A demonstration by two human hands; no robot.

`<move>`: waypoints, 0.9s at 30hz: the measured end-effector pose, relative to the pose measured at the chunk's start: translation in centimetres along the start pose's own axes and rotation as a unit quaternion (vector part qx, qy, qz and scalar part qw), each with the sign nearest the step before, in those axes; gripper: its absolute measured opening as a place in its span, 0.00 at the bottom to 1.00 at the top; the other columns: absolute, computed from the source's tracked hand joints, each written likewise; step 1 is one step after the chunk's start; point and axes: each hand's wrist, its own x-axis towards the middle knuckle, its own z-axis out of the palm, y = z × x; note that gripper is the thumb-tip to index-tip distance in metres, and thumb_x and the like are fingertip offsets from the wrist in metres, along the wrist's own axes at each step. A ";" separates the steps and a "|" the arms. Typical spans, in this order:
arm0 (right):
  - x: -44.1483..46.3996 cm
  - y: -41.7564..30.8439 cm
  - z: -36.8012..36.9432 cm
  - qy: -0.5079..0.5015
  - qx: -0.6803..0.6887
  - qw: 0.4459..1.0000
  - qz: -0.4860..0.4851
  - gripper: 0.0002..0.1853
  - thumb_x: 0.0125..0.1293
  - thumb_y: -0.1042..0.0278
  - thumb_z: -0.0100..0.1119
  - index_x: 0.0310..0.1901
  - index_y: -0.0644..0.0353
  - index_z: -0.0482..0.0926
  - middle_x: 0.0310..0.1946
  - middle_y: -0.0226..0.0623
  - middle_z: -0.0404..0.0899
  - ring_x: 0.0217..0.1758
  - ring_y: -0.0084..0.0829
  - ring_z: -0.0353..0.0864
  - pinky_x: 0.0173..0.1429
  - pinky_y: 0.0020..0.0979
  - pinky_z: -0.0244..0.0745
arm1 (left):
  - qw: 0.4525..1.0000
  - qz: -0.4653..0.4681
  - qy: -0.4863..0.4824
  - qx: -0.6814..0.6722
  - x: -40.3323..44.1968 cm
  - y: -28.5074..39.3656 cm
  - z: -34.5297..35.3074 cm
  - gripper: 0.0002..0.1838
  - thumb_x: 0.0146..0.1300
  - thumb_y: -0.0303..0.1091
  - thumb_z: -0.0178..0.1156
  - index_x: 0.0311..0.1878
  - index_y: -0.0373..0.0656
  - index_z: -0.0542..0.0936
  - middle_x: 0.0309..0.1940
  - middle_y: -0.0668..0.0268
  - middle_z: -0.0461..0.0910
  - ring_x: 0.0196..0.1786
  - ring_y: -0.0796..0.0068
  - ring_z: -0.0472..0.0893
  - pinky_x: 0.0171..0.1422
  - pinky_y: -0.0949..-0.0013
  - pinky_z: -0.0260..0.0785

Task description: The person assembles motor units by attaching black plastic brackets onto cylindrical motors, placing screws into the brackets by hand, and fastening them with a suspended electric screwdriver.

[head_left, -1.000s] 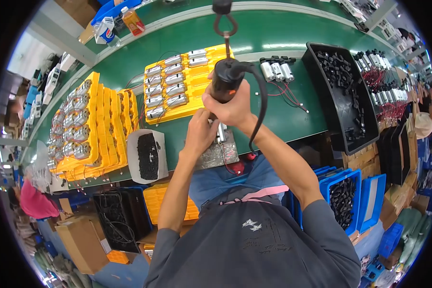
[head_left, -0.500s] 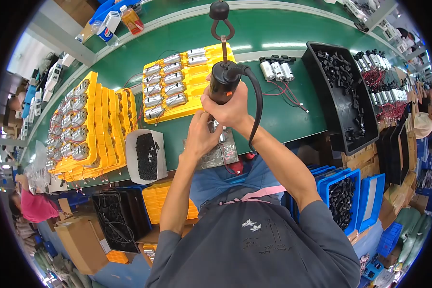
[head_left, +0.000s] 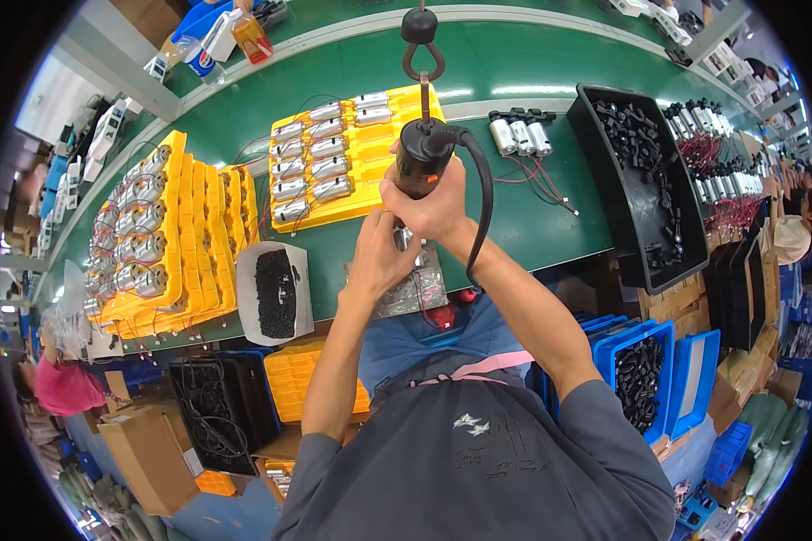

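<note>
Right grip (head_left: 431, 206) closed round a black cylindrical corded power driver (head_left: 421, 151), held roughly upright. Left grip (head_left: 381, 254) just below and left of it, fingers closed in around a silver cylindrical motor (head_left: 403, 238); mostly hidden, so exact finger contact can't be told. Driver tip hidden too.

Delta vs 1 s ago: right grip and driver slightly further left; pose near-static over the last half second. Reads as the tool staying on the same motor, no finished step visible.

Motor sits between the grips, over a shiny clear-wrapped block (head_left: 421, 293) at the front edge of the green bench (head_left: 532, 216). Yellow plastic tray (head_left: 374, 171) with more silver motors: just beyond the grips, leftward. White open box of small black parts (head_left: 305, 311): left of left grip. Black plastic bin (head_left: 636, 198): well right of right grip.
</note>
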 end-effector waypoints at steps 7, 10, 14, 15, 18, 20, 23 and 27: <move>-0.2 0.5 0.0 -0.011 0.015 1.000 0.004 0.18 0.51 0.83 0.60 0.46 0.68 0.70 0.22 0.29 0.77 0.24 0.17 0.76 0.29 0.21 0.70 | 0.983 -0.004 -0.164 0.083 -0.4 0.9 -3.3 0.50 0.34 0.42 0.76 0.64 0.40 0.64 0.57 0.55 0.71 0.64 0.53 0.64 0.69 0.54 0.50; -0.2 0.4 -0.1 -0.027 0.016 0.999 0.017 0.19 0.52 0.85 0.59 0.46 0.68 0.69 0.22 0.31 0.77 0.24 0.18 0.76 0.28 0.21 0.70 | 0.982 -0.070 -0.173 -0.007 -0.2 -0.2 -3.1 0.51 0.33 0.42 0.77 0.64 0.40 0.65 0.57 0.55 0.71 0.66 0.52 0.63 0.71 0.55 0.52; 0.0 0.5 -0.2 -0.044 0.030 0.998 0.027 0.19 0.52 0.86 0.57 0.47 0.69 0.68 0.24 0.33 0.76 0.24 0.19 0.76 0.28 0.21 0.71 | 0.980 -0.110 -0.157 -0.051 -0.3 -1.2 -2.5 0.53 0.31 0.40 0.77 0.65 0.39 0.64 0.59 0.54 0.70 0.65 0.52 0.63 0.71 0.55 0.55; 0.0 0.5 -0.2 -0.051 0.025 0.998 0.023 0.19 0.51 0.87 0.57 0.47 0.69 0.67 0.25 0.33 0.75 0.25 0.19 0.76 0.28 0.21 0.71 | 0.979 -0.117 -0.154 -0.061 -0.2 -0.8 -2.7 0.53 0.31 0.39 0.78 0.65 0.39 0.64 0.59 0.54 0.70 0.66 0.52 0.63 0.71 0.56 0.56; 0.0 0.4 -0.1 -0.063 0.022 0.998 0.021 0.19 0.50 0.87 0.57 0.46 0.70 0.68 0.29 0.35 0.75 0.27 0.20 0.77 0.29 0.22 0.72 | 0.978 -0.136 -0.141 -0.079 -0.3 -0.3 -2.9 0.53 0.30 0.38 0.78 0.65 0.38 0.64 0.60 0.53 0.70 0.66 0.52 0.63 0.72 0.56 0.56; 0.2 0.4 0.1 -0.070 0.019 0.997 0.026 0.18 0.50 0.87 0.57 0.45 0.71 0.68 0.31 0.35 0.75 0.28 0.20 0.77 0.30 0.22 0.73 | 0.978 -0.135 -0.130 -0.087 -0.3 -0.4 -2.8 0.53 0.30 0.37 0.78 0.65 0.38 0.64 0.60 0.53 0.70 0.66 0.52 0.63 0.72 0.57 0.56; 0.4 0.3 0.2 -0.086 0.011 0.996 0.034 0.18 0.50 0.87 0.57 0.44 0.72 0.69 0.33 0.35 0.75 0.29 0.20 0.77 0.31 0.22 0.73 | 0.981 -0.123 -0.110 -0.105 -0.5 -0.7 -2.6 0.52 0.31 0.37 0.78 0.64 0.38 0.65 0.59 0.53 0.70 0.66 0.52 0.63 0.71 0.57 0.56; 0.3 0.7 0.2 -0.128 0.016 0.988 0.087 0.17 0.50 0.85 0.58 0.43 0.71 0.70 0.28 0.33 0.76 0.28 0.18 0.76 0.31 0.21 0.72 | 0.982 -0.111 -0.108 -0.109 -0.4 -0.9 -2.5 0.51 0.31 0.37 0.78 0.63 0.38 0.65 0.57 0.53 0.70 0.65 0.52 0.63 0.70 0.56 0.57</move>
